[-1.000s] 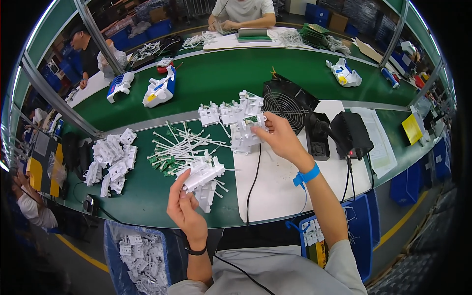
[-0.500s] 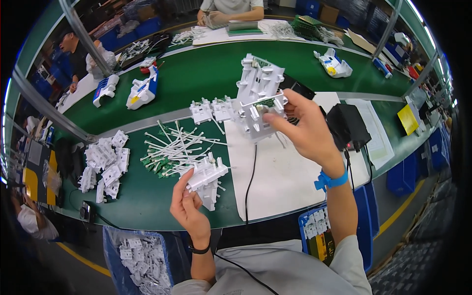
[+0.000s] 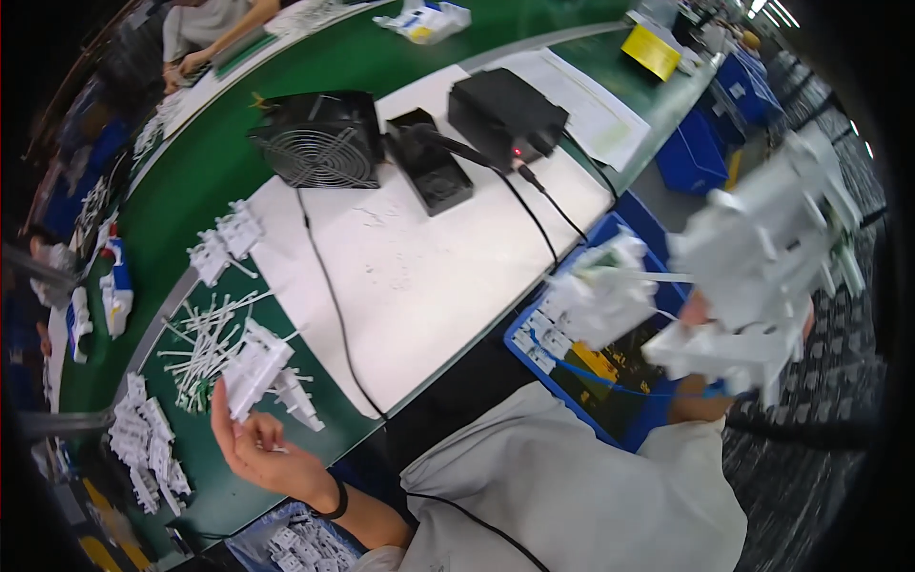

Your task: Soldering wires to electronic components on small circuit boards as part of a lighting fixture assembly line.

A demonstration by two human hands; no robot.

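Observation:
At the left, my left hand (image 3: 272,462) is closed on a white plastic bracket (image 3: 257,367), its index finger along the edge. Another white bracket (image 3: 298,398) hangs just beside it, and I cannot tell whether the hand holds that too. Far to the right, blurred by motion, a cluster of white plastic brackets (image 3: 758,257) is raised in my right hand (image 3: 697,309). Most of that hand is hidden behind the cluster; only bits of fingers show. A blurred white piece (image 3: 605,291) with thin leads appears next to it, above the blue bin (image 3: 624,434).
White leads with green ends (image 3: 205,348) lie beyond my left hand. A heap of white brackets (image 3: 145,443) is at the left. A black fan (image 3: 319,143), black tray (image 3: 434,172) and black power box (image 3: 505,110) stand on white paper (image 3: 372,286); a cable crosses it.
My right hand has swung with the brackets from above the table to the far right, over the bin side. The view has turned right. My left hand keeps its bracket near the leads.

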